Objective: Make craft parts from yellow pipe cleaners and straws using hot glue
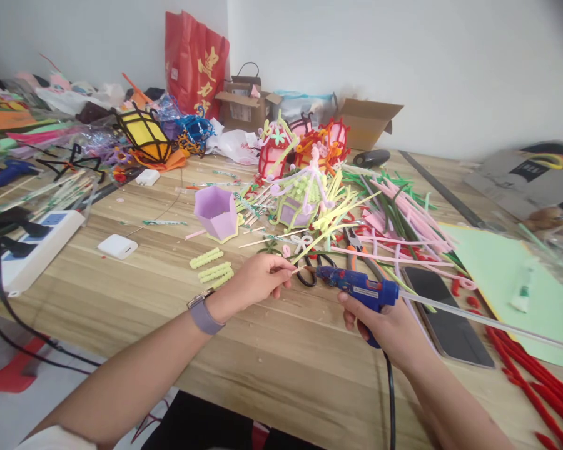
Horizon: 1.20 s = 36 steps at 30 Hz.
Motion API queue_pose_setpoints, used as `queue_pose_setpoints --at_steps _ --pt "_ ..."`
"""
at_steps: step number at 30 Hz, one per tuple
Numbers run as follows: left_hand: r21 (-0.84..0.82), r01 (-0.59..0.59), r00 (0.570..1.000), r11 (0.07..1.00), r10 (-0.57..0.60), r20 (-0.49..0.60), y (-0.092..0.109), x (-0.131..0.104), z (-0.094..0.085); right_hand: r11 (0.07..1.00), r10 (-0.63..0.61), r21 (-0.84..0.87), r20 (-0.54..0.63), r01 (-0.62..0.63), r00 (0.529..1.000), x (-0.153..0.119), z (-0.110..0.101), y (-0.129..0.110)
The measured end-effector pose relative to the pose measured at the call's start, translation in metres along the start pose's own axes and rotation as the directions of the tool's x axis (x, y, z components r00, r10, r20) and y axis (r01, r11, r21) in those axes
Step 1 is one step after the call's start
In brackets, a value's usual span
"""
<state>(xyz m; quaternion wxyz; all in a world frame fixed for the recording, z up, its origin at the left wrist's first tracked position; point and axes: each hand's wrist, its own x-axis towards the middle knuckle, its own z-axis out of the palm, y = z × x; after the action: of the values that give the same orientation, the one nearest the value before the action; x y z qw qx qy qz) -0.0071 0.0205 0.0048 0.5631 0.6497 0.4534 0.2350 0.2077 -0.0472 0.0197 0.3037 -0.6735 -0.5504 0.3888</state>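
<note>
My left hand [263, 278], with a watch on its wrist, pinches a thin pale stick [299, 269] near its end. In my right hand [380, 319] is a blue glue gun [356, 284], its nozzle at the stick's tip; a long clear glue stick [478, 317] runs out of its back. Several short yellow-green twisted pieces [214, 272] lie left of my left hand. Behind them stands a purple paper cup shape [216, 212] with a yellow-green rim at its base. A purple and green lantern [299, 209] sits beyond my hands. Black-handled scissors [307, 275] lie partly behind the nozzle.
A phone [450, 315], pink pipe cleaners [413, 212], red strips [539, 375] and green sheets [520, 287] lie to the right. At the left are a power strip [37, 256] and a white case [117, 246]. Further back stand a red bag [194, 62] and boxes [366, 122].
</note>
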Motion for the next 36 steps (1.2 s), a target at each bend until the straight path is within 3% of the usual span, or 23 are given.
queue_pose_setpoints --at_steps 18,36 --pt "0.003 -0.002 1.000 1.000 0.002 0.008 0.0001 0.0000 -0.0003 0.997 0.069 0.021 -0.039 -0.068 0.997 -0.0010 0.0011 0.0010" --pt "0.015 -0.006 1.000 1.000 0.006 -0.003 -0.0008 0.0001 0.0010 0.999 0.020 0.051 -0.017 -0.019 1.000 0.0000 0.0027 0.0017"
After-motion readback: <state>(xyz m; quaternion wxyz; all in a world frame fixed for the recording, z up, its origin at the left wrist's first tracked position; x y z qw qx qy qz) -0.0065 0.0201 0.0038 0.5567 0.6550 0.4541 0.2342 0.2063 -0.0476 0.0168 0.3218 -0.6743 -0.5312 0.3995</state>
